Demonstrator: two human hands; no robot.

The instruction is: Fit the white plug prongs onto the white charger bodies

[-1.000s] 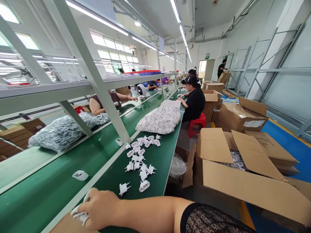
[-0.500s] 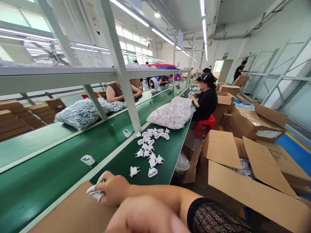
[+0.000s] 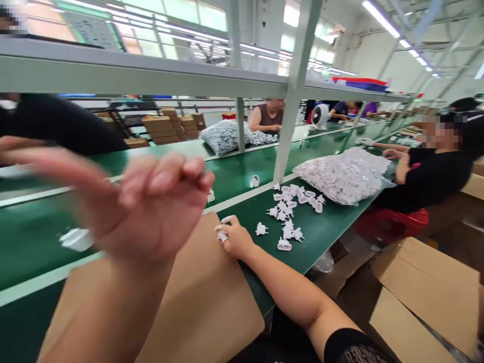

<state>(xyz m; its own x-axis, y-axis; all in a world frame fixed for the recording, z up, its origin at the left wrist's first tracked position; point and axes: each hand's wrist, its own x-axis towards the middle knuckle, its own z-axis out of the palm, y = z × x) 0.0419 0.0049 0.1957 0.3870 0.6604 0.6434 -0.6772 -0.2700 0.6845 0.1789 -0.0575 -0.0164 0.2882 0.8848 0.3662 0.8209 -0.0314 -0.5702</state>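
Note:
My left hand (image 3: 151, 217) is raised large in the foreground, palm side showing, thumb stretched out to the left and fingers loosely curled. It is smeared by motion, and nothing shows in it. Beside it, a white charger-like piece (image 3: 77, 239) lies on the green belt. My right hand (image 3: 239, 241), with white covers on some fingertips, is closed around a small white plug (image 3: 222, 235) by the far right edge of a brown cardboard sheet (image 3: 204, 297). Several loose two-pin white plugs (image 3: 287, 229) lie on the green table beyond it.
A clear bag of white parts (image 3: 346, 174) lies behind the loose plugs. A metal post (image 3: 293, 111) and shelf (image 3: 151, 75) rise over the belt. One co-worker (image 3: 434, 166) sits at right, another (image 3: 264, 118) across. Open cardboard boxes (image 3: 431, 282) stand lower right.
The view has swung left. My left hand has risen from the bottom edge to the left foreground. My right hand still holds the small white plug above the cardboard's edge.

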